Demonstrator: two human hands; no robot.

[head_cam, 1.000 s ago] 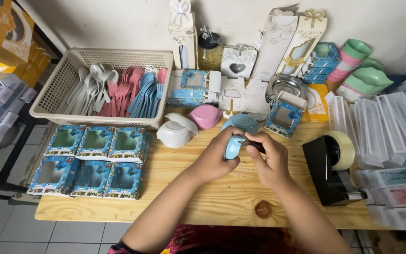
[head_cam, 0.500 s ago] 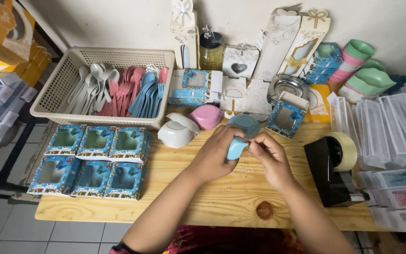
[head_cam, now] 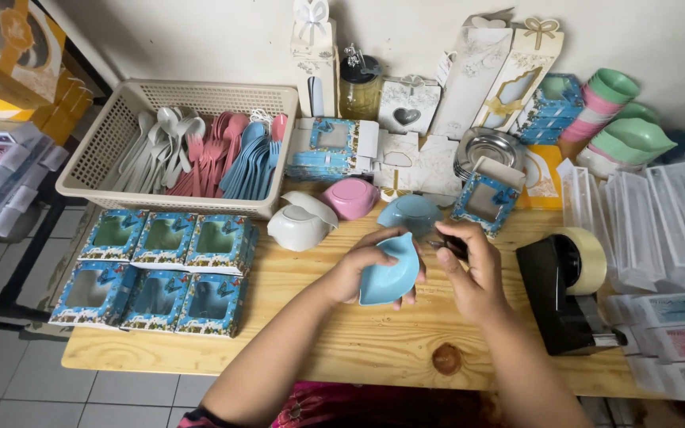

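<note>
So far left at about 10 o'clock there's a beige plastic basket (head_cam: 105, 150) full of white, pink and blue cutlery, and below it at 8 o'clock six little blue window boxes (head_cam: 160, 269) in two rows on the wooden table (head_cam: 358, 349). Moving right, a white leaf-shaped dish (head_cam: 299, 226) and a pink one (head_cam: 352, 198) sit near 12 o'clock. Dead centre, the left hand (head_cam: 354, 269) is curled around a blue leaf-shaped dish (head_cam: 390, 273), holding it up just above the table. Right hand (head_cam: 469, 265) is just beside it, fingers pinched on something small and dark, can't tell what. Another blue dish (head_cam: 410, 212) lies just behind. At 3 o'clock, a black tape dispenser (head_cam: 564, 293)
</note>
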